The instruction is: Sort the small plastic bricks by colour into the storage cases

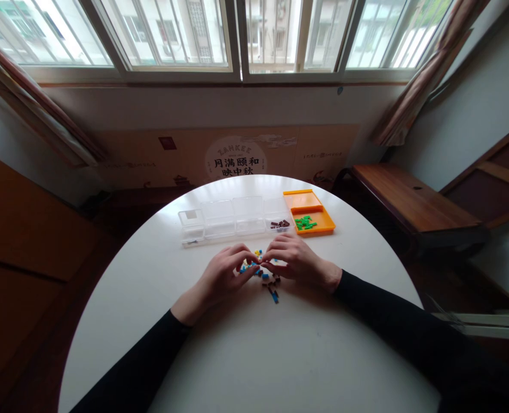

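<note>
Room: wide window (237,34) across the back, curtains at both edges, printed cardboard panel (233,155) leaning on the wall under the sill. Round white table (254,355) fills the foreground.

Far side of table, left to right: row of clear plastic boxes (220,221), 4 sections visible. Leftmost has a few tiny bits, too small to tell what. Rightmost holds dark brown pieces (280,223). Just beside it on the right, touching or nearly so, an orange tray (318,228) with its lid open behind it and green pieces (305,222) inside.

Left hand (220,275): palm down on the table, fingers curled, tips pinched over the left edge of the small bricks (263,274). Can't tell whether it actually has 1 gripped.

Pile sits mid-table between the 2 hands, just in front of the boxes: mixed blue, brown and a bit of yellow, a few strays trailing toward the near edge.

Right hand (297,261): palm down, fingers curled inward, fingertips meeting the left hand's over the pile. Grip hidden too, can't tell.

Both forearms in black sleeves. Right of the table, a dark wooden bench (409,198) along the wall.
</note>
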The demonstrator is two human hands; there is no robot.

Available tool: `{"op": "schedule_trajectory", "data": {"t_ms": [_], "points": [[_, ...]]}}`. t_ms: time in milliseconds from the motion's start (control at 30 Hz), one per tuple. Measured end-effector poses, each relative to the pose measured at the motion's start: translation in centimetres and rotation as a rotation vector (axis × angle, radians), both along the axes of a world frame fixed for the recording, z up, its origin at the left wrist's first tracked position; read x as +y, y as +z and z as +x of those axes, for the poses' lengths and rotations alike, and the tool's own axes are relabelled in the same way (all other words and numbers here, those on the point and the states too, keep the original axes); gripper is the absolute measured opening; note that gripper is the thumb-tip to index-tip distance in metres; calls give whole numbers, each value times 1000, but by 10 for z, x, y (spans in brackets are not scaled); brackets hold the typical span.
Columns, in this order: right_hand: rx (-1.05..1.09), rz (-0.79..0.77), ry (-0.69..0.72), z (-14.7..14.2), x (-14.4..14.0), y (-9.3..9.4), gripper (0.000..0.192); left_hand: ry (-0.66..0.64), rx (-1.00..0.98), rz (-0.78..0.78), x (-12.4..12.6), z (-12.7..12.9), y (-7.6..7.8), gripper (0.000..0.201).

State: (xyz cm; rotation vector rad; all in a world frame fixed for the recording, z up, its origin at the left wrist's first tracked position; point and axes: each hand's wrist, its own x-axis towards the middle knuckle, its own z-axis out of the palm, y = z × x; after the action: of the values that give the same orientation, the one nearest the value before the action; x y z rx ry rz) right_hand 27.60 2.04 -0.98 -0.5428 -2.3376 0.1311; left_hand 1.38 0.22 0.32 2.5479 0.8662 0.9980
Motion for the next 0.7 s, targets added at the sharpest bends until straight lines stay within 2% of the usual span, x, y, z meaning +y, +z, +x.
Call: {"op": "schedule_trajectory", "data": {"t_ms": [567, 633, 700], "points": [[23, -27, -28, -2, 1, -1, 6, 51, -9, 83, 4, -3, -6, 12], [38, -29, -53, -2, 2, -2, 5, 80, -8, 82, 3, -3, -4, 12], [84, -27, -139, 0, 5, -3, 4, 112, 0, 79, 2, -2, -2, 12]]}}
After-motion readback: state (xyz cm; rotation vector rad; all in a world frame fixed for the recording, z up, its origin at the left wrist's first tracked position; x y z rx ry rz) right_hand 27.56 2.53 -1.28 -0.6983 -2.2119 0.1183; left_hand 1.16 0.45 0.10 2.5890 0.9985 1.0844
